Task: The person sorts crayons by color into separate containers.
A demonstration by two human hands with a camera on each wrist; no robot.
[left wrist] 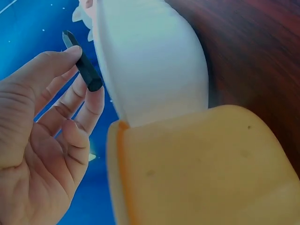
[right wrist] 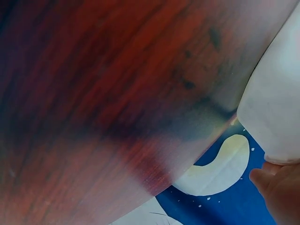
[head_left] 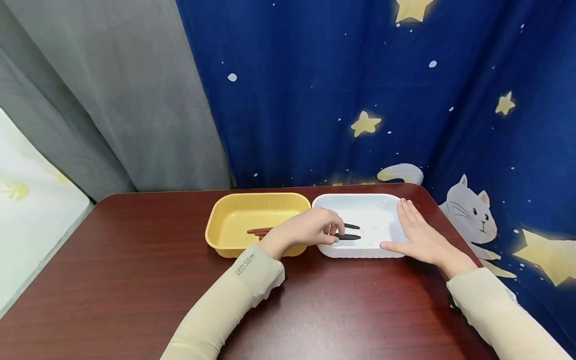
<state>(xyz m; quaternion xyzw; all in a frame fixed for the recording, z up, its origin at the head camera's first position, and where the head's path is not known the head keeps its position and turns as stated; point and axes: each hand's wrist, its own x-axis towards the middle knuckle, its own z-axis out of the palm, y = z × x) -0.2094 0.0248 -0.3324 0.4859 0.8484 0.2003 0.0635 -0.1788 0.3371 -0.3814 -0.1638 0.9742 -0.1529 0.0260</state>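
Note:
Between thumb and fingertips, my left hand pinches a black crayon, whose hexagonal body and tapered tip show in the left wrist view. In the head view that hand is over the left part of a white tray. A second black stick lies in the tray just beyond the held one. My right hand rests on the tray's right end, fingers straight along the rim and thumb at the near corner. Reddish-brown sticks lie in the yellow tray, partly hidden behind my left wrist.
Both trays stand side by side near the far edge of a dark red wooden table. A blue curtain with stars and a grey curtain hang right behind that edge. The table's right edge runs close beside my right forearm.

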